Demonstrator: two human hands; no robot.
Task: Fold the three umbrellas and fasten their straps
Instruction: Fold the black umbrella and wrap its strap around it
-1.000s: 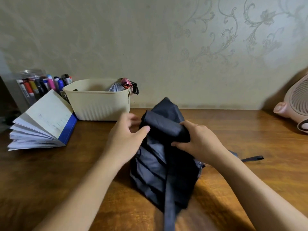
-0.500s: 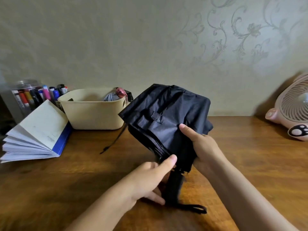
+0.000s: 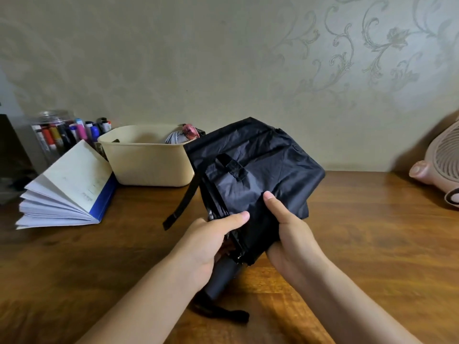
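Umbrella (image 3: 260, 175), black and collapsed, is held above the surface (image 3: 372, 232), just in front and to the right of the basket (image 3: 149, 167), its cloth loose and bunched. The left hand (image 3: 211, 242) grasps the gathered ribs near the handle; the right hand (image 3: 290, 234) grasps the cloth. Its strap (image 3: 183, 202) dangles unfastened beside the basket. Smoothing, rolling and fastening look undone; no other umbrella is plainly visible.

Your grips close on matt black cloth umbrella (image 3: 260, 170); glossy wood counter (image 3: 372, 232) below; smooth plastic basket (image 3: 149, 167) beyond.
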